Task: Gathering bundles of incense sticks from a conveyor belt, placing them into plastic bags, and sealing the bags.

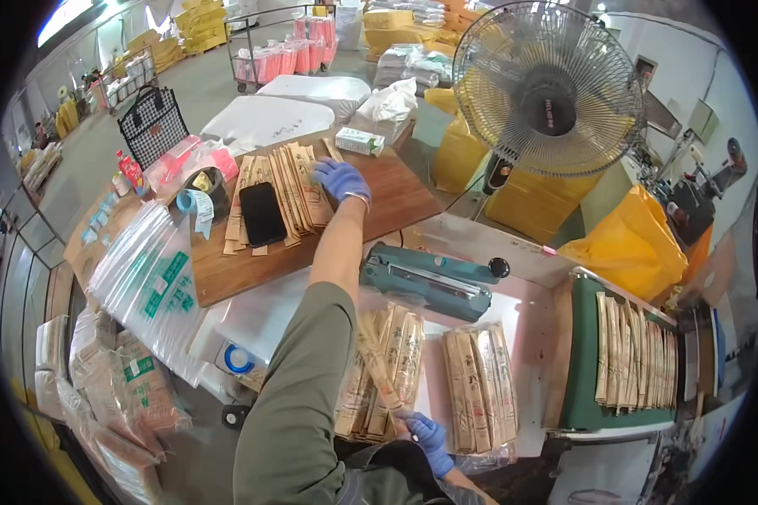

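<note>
My left hand [341, 179], in a blue glove, reaches over the wooden board beside a fanned row of narrow brown paper packets [290, 189]. Its fingers are smeared, so I cannot make out a grip. Down by my body, my gloved right hand [428, 439] is closed around the lower end of one long brown paper packet [381, 370]. That packet slants over a clear-bagged bundle of similar packets [406, 337]. To the right lies a second bagged bundle [480, 383]. A black phone [263, 214] rests on the packets on the board.
A green bar sealer [429, 278] sits behind the bundles. At right, a green-lined tray [581, 362] holds several packets. Clear plastic bags [147, 278] hang over the table's left side, near a blue tape roll [195, 206]. A large fan [549, 101] stands beyond the board.
</note>
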`<state>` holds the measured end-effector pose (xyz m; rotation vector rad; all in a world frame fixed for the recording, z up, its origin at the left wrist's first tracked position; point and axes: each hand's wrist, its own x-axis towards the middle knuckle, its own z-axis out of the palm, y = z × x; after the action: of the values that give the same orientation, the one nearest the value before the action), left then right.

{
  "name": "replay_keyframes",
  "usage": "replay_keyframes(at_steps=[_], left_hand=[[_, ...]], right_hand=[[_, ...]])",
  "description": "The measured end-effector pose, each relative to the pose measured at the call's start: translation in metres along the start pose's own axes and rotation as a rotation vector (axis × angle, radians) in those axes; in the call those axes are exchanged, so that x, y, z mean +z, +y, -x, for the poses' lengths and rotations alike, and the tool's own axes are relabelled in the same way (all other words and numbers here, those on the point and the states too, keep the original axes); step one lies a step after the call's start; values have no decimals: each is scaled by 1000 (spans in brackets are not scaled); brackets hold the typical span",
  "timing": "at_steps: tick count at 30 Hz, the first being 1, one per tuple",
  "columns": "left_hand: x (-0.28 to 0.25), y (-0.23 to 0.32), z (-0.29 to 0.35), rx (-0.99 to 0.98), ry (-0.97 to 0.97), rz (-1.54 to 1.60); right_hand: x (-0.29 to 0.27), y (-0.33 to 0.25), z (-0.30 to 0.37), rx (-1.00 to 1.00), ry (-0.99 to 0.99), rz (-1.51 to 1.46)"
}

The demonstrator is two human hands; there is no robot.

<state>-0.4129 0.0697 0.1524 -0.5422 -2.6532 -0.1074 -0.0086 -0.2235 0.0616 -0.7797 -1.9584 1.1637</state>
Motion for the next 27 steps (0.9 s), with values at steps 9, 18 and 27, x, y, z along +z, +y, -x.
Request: replay_keyframes(at_steps=[9, 18, 27], left_hand=[[21, -47, -70, -172, -195, 504], [28, -21, -77, 293, -274, 147], [-65, -50, 42, 456, -207, 915]], right_hand=[[-21, 7, -52, 341, -147, 244], [-33, -2, -21, 687, -239, -273], [-60, -13, -79, 403, 230, -339]])
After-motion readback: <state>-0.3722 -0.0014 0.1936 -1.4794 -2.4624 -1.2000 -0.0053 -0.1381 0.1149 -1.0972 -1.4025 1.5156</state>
